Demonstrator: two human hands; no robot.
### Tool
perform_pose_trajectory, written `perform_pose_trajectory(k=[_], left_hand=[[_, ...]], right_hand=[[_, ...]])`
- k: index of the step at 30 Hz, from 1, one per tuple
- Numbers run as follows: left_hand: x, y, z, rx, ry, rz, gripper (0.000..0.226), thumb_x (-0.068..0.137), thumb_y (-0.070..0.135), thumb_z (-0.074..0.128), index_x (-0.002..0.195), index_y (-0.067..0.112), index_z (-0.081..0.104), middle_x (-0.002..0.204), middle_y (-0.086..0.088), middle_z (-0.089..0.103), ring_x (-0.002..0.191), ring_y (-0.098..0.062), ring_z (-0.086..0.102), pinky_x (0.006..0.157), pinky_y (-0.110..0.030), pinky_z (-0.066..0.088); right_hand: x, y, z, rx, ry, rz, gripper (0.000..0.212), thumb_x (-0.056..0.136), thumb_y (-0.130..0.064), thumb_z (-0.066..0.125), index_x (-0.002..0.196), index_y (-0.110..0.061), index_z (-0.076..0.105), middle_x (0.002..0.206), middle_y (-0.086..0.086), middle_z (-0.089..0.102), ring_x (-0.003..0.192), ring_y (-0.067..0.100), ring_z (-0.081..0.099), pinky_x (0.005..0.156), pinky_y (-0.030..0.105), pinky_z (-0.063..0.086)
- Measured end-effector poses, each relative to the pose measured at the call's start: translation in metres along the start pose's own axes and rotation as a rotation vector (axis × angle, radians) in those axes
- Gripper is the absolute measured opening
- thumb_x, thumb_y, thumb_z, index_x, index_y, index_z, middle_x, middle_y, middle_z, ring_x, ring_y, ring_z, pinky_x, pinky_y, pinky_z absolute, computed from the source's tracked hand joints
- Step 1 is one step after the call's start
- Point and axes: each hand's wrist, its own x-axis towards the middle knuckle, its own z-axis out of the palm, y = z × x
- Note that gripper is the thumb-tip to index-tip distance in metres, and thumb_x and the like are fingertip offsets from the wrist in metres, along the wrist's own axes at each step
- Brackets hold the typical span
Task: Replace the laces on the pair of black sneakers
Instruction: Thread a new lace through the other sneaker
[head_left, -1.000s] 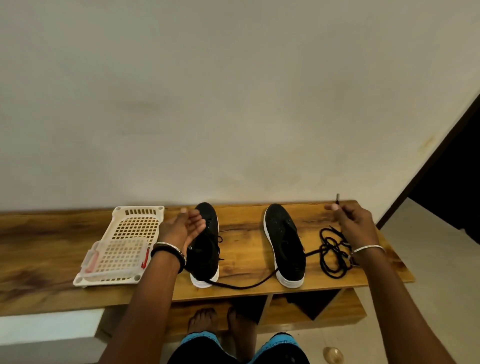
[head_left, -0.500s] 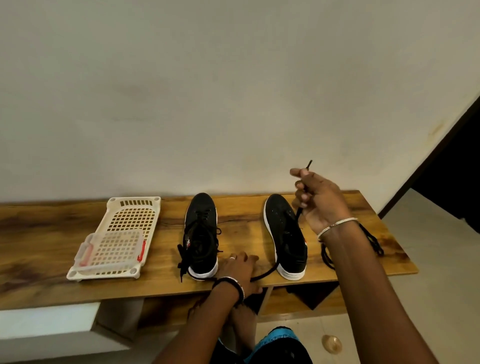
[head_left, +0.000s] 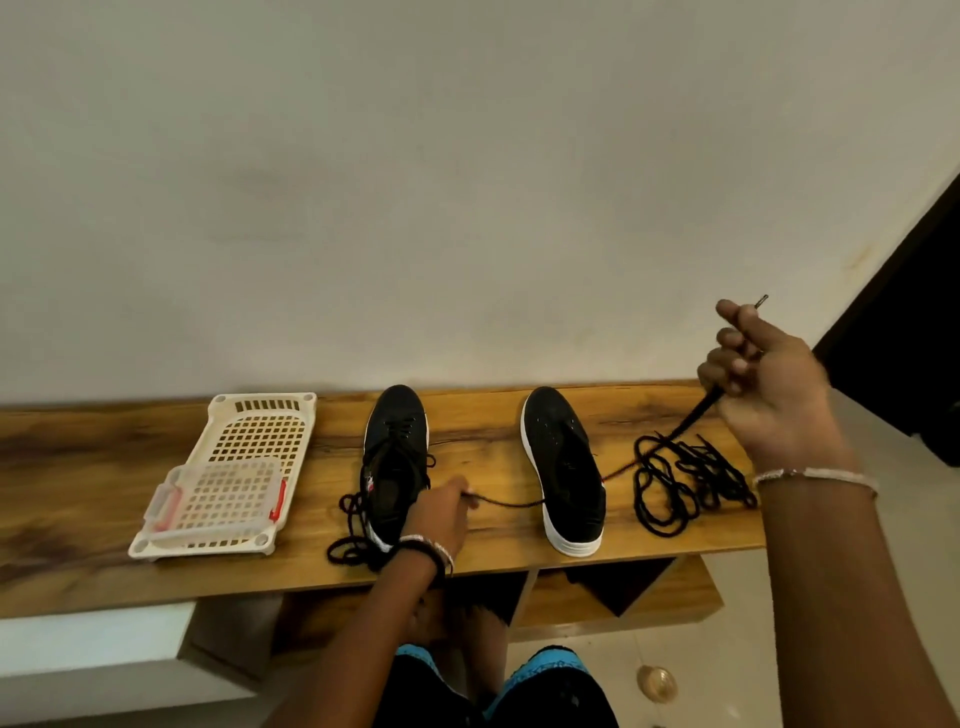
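Two black sneakers with white soles stand side by side on the wooden surface (head_left: 478, 447), toes toward the pale wall (head_left: 467, 182). The left sneaker (head_left: 395, 457) has a black lace through its eyelets, and the loose ends (head_left: 348, 527) lie in coils beside its heel. The right sneaker (head_left: 563, 467) stands well apart from it, nearer the right end of the surface.

The right hand (head_left: 769, 395) is raised above that right end, its fingers curled round a black lace (head_left: 693, 415). The lace's tip (head_left: 761, 300) sticks out above the knuckles, and the rest runs down to a tangled heap of black laces (head_left: 675, 483) lying on the surface just right of the right sneaker.

The left hand (head_left: 439, 514) rests low on the surface beside the left sneaker's heel and pinches a thin strand (head_left: 509, 503) that stretches across to the inner side of the right sneaker. Whether this strand joins the heap beyond the sneaker cannot be told.

A small red-and-white tag (head_left: 370, 483) shows on the left sneaker's side, too small to read. No other writing is legible.

At the left of the surface sits a cream slotted tray (head_left: 260, 402) holding a clear box (head_left: 223, 493) with red clasps. A beaded bracelet (head_left: 810, 474) circles the right wrist.
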Motion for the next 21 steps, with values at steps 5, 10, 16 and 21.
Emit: perform_pose_trajectory(k=[5, 10, 16, 21], left_hand=[[0.002, 0.076, -0.088, -0.569, 0.194, 0.039, 0.016, 0.098, 0.012, 0.055, 0.091, 0.019, 0.067, 0.072, 0.001, 0.065, 0.059, -0.013, 0.059, 0.061, -0.032, 0.053], [-0.01, 0.151, -0.157, -0.963, -0.041, 0.177, 0.021, 0.095, -0.006, 0.048, 0.104, 0.003, 0.066, 0.059, -0.001, 0.053, 0.055, -0.015, 0.051, 0.058, -0.029, 0.052], [-0.012, 0.15, -0.178, -1.05, 0.078, 0.319, 0.031, 0.088, -0.009, 0.057, 0.112, 0.01, 0.065, 0.089, -0.004, 0.067, 0.084, -0.018, 0.064, 0.079, -0.032, 0.057], [0.003, 0.095, -0.119, -0.667, 0.056, 0.11, 0.051, 0.08, 0.003, 0.072, 0.123, 0.027, 0.057, 0.122, -0.001, 0.059, 0.106, -0.02, 0.06, 0.087, -0.036, 0.055]], right_hand=[[-0.04, 0.057, 0.009, -0.76, -0.241, 0.067, 0.026, 0.088, -0.018, 0.075, 0.113, -0.016, 0.073, 0.083, -0.008, 0.067, 0.062, 0.005, 0.05, 0.052, 0.018, 0.039], [-0.069, 0.113, 0.052, -0.864, -0.609, 0.176, 0.047, 0.083, -0.032, 0.082, 0.126, -0.029, 0.062, 0.08, -0.007, 0.065, 0.061, 0.002, 0.057, 0.056, 0.019, 0.042], [-0.051, 0.104, 0.087, -0.721, -0.435, -0.097, 0.031, 0.106, -0.024, 0.05, 0.096, -0.003, 0.071, 0.069, 0.003, 0.066, 0.054, 0.006, 0.051, 0.051, 0.019, 0.038], [-0.032, 0.047, 0.093, -0.217, -0.304, -0.231, 0.034, 0.106, -0.017, 0.05, 0.081, -0.016, 0.072, 0.075, 0.0, 0.063, 0.057, 0.009, 0.047, 0.052, 0.021, 0.032]])
